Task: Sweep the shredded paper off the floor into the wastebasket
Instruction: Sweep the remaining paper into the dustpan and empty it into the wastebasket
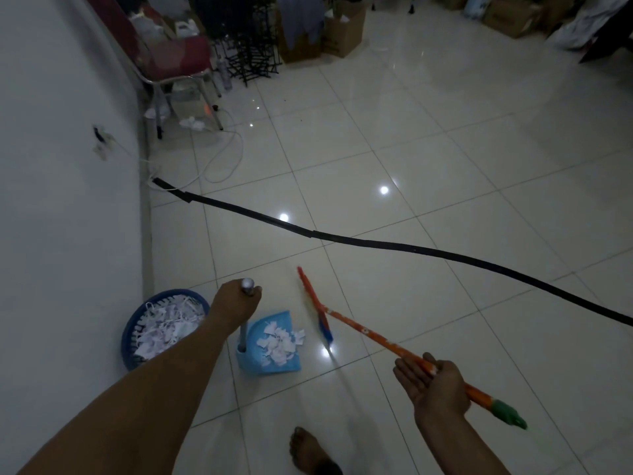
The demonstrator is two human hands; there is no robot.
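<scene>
My left hand (234,303) grips the top of the silver upright handle of a light blue dustpan (255,361), which stands on the tiled floor. White shredded paper (279,344) lies in the pan. To its left, against the wall, a round blue wastebasket (132,341) holds a heap of shredded paper. My right hand (433,385) holds the orange handle of a broom (370,332). The broom's orange and blue head (317,308) rests on the floor just right of the dustpan.
A black taped cable strip (342,238) crosses the floor from the wall to the right edge. A white cord (219,166) loops near a red chair (178,60). Cardboard boxes (342,32) and a black rack line the far side. My bare foot (308,450) is at the bottom.
</scene>
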